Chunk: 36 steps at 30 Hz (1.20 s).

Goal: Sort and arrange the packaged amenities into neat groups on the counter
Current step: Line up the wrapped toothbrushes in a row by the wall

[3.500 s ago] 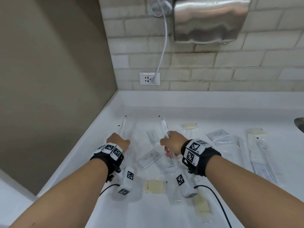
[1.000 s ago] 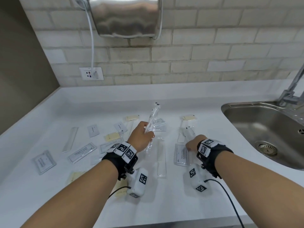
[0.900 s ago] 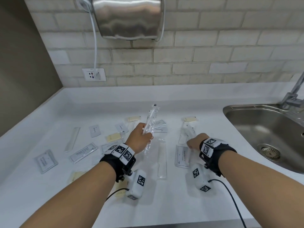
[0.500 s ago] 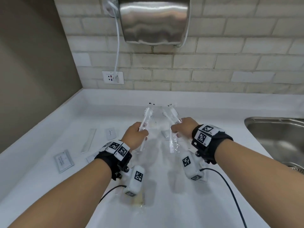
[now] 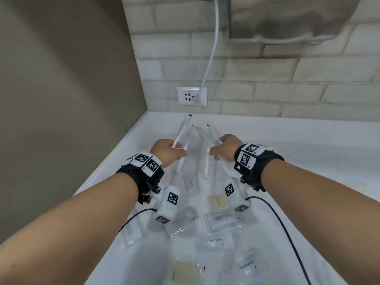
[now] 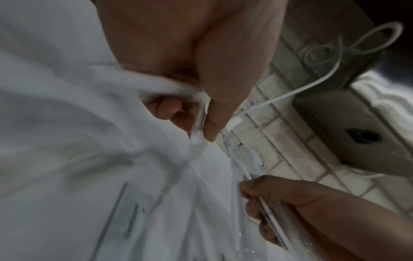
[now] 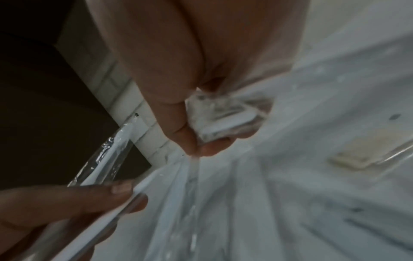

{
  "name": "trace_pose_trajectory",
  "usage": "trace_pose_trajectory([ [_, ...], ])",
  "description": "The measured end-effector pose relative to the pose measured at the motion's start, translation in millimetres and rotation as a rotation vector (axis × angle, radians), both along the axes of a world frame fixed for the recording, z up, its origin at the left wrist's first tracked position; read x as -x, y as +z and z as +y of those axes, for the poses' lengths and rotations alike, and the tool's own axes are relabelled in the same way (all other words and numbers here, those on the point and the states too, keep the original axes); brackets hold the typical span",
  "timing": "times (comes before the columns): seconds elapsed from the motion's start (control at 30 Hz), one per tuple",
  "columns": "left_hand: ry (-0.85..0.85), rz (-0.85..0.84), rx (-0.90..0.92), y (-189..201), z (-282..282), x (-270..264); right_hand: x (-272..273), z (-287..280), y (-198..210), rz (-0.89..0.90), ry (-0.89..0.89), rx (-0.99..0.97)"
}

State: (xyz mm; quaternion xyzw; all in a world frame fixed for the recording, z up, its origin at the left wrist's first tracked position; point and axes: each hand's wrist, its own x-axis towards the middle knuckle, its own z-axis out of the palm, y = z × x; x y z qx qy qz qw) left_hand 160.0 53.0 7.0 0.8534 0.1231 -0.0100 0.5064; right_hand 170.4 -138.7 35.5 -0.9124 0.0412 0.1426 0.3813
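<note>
Both hands hover over the back left corner of the white counter point(image 5: 308, 161). My left hand point(image 5: 176, 151) pinches a clear-wrapped toothbrush packet point(image 5: 184, 132) that points up and away; thumb and fingers close on it point(image 6: 198, 141) in the left wrist view. A hand's width to the right, my right hand point(image 5: 214, 149) grips another clear toothbrush packet point(image 5: 207, 159), its wrapper bunched in the fist point(image 7: 223, 121). More clear packets lie under the hands, hard to tell apart. Nearer me lie cream soap squares point(image 5: 219, 202), labelled sachets point(image 5: 224, 219) and toothpaste packets point(image 5: 216, 241).
A beige side wall point(image 5: 61, 99) closes the counter's left edge, and tiled wall closes the back. A wall socket point(image 5: 192, 96) with a white cable point(image 5: 211, 48) sits above the corner, below a steel hand dryer point(image 5: 287, 17). Black wrist cables trail over the packets.
My right hand picked a toothbrush packet up off the counter. Both hands then carried their packets left to the back corner; the view swung left and the sink left the frame.
</note>
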Motion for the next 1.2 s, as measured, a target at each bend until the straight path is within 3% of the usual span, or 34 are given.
trace_pose_trajectory([
  [0.13, -0.009, 0.081, -0.097, -8, 31, -44, -43, 35, -14, 0.089, 0.067, 0.123],
  [0.3, -0.051, 0.209, -0.360, -22, 55, -92, -90, 67, -32, 0.155, 0.170, 0.276],
  [0.67, -0.058, 0.260, -0.416, -63, 71, -137, -137, 93, -76, 0.158, 0.099, 0.165],
  [0.87, -0.052, 0.264, -0.292, -69, 77, -136, -137, 90, -82, 0.080, 0.033, 0.134],
  [1.1, 0.148, 0.131, 0.014, -61, 86, -137, -122, 60, -79, -0.033, -0.088, 0.115],
  [1.2, 0.197, 0.107, 0.062, -61, 91, -136, -117, 55, -81, -0.021, -0.159, 0.130],
])
